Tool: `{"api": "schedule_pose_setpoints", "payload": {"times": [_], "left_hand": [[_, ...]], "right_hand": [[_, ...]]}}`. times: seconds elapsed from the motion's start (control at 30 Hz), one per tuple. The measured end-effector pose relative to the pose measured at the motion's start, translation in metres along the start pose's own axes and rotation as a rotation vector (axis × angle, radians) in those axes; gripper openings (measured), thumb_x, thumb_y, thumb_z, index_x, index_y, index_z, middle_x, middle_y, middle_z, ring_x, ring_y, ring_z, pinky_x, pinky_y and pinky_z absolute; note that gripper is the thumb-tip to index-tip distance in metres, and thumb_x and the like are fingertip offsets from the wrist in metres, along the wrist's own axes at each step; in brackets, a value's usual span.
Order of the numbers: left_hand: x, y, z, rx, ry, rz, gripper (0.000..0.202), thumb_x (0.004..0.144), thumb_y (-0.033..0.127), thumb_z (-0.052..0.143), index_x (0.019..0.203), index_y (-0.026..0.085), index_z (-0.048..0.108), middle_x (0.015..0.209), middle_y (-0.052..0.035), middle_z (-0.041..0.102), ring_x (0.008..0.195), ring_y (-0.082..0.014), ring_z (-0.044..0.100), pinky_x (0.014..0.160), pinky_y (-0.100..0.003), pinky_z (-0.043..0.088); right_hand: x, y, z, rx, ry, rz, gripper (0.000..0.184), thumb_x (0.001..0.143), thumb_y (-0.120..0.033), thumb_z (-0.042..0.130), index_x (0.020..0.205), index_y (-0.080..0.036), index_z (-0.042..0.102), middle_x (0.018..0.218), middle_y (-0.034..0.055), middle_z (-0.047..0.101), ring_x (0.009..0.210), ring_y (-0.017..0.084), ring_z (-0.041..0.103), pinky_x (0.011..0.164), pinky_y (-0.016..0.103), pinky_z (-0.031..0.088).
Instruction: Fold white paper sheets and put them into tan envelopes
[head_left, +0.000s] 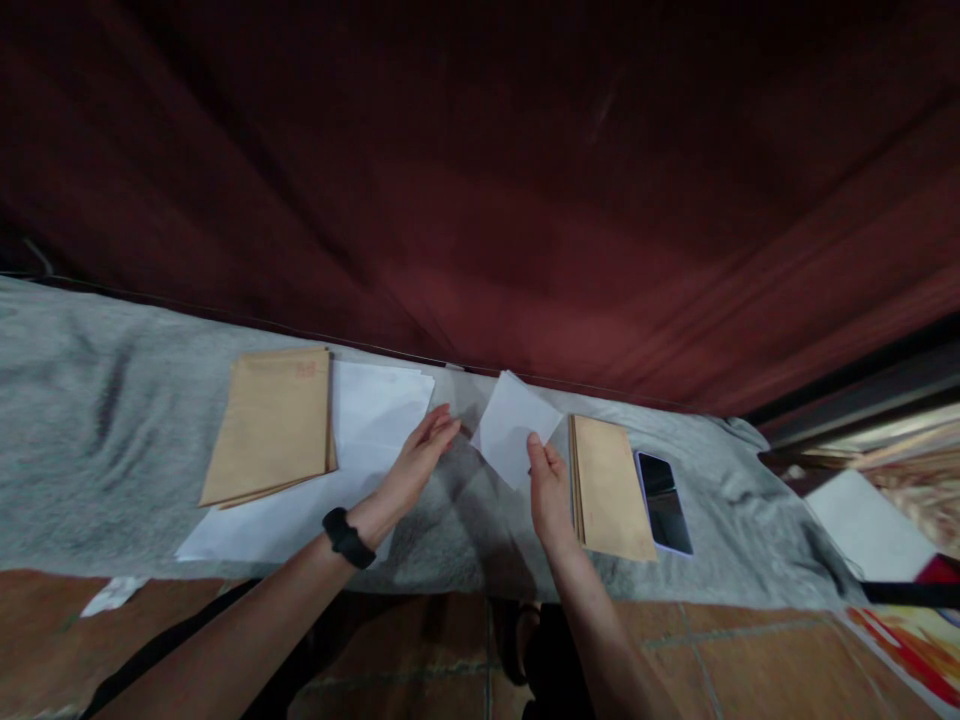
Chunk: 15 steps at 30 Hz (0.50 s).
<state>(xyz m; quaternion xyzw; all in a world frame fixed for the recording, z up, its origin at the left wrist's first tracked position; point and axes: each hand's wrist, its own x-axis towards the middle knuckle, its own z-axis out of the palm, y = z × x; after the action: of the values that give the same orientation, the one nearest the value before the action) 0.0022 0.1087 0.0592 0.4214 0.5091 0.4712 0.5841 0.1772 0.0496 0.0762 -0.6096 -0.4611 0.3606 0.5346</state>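
My right hand (549, 485) pinches a folded sheet of white paper (514, 425) by its near right corner, thumb on top. My left hand (424, 450), with a black band on the wrist, is held with fingers stretched out and nothing in it, just left of the folded paper. Under and beside the left forearm lie white paper sheets (379, 410). A stack of brown envelopes (277, 425) partly covers these sheets. Close to the right hand's right side rests a second stack of brown envelopes (611, 490).
A phone (664, 503) with a dark screen lies right of the second stack. Grey cloth (727, 500) covers the long narrow surface. Behind it rises a dark red panel (480, 230). On the tiled floor (420, 640) is a white scrap (112, 595).
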Motion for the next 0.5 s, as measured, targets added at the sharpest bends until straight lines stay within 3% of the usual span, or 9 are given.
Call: {"api": "schedule_pose_setpoints", "payload": {"times": [0.1,0.2,0.33,0.5], "left_hand": [[-0.008,-0.002,0.007,-0.098,-0.157,-0.098,0.066,0.083,0.043,0.069,0.142,0.020,0.052,0.133,-0.0134,0.064,0.118,-0.0259,0.063,0.089,-0.034,0.055],[-0.009,-0.006,0.008,-0.098,-0.208,-0.100,0.071,0.074,0.034,0.074,0.140,0.018,0.053,0.111,-0.0097,0.072,0.097,-0.0231,0.069,0.075,-0.031,0.055],[0.003,-0.010,-0.002,0.047,-0.147,-0.025,0.070,0.069,0.024,0.071,0.137,0.016,0.054,0.076,0.0010,0.068,0.070,-0.0166,0.064,0.061,-0.025,0.047],[0.023,-0.008,-0.015,0.368,-0.238,0.181,0.072,0.071,0.017,0.065,0.141,0.020,0.052,0.062,0.0074,0.057,0.052,-0.0125,0.050,0.050,-0.023,0.036]], "right_hand": [[0.003,0.002,0.004,0.394,0.038,0.120,0.054,0.096,-0.058,0.042,0.127,-0.017,0.059,0.121,0.0107,0.073,0.113,0.025,0.069,0.091,0.039,0.058],[0.001,0.010,0.009,0.545,0.015,0.207,0.048,0.091,-0.055,0.051,0.123,-0.020,0.059,0.127,0.0102,0.070,0.117,0.024,0.067,0.093,0.039,0.058],[0.001,0.025,-0.002,0.535,0.058,0.336,0.036,0.079,-0.045,0.067,0.104,-0.020,0.063,0.108,0.0098,0.076,0.096,0.023,0.073,0.079,0.035,0.060],[0.011,0.039,-0.032,0.247,0.107,0.304,0.034,0.071,-0.047,0.072,0.091,-0.020,0.065,0.085,0.0031,0.074,0.067,0.017,0.067,0.058,0.027,0.055]]}}
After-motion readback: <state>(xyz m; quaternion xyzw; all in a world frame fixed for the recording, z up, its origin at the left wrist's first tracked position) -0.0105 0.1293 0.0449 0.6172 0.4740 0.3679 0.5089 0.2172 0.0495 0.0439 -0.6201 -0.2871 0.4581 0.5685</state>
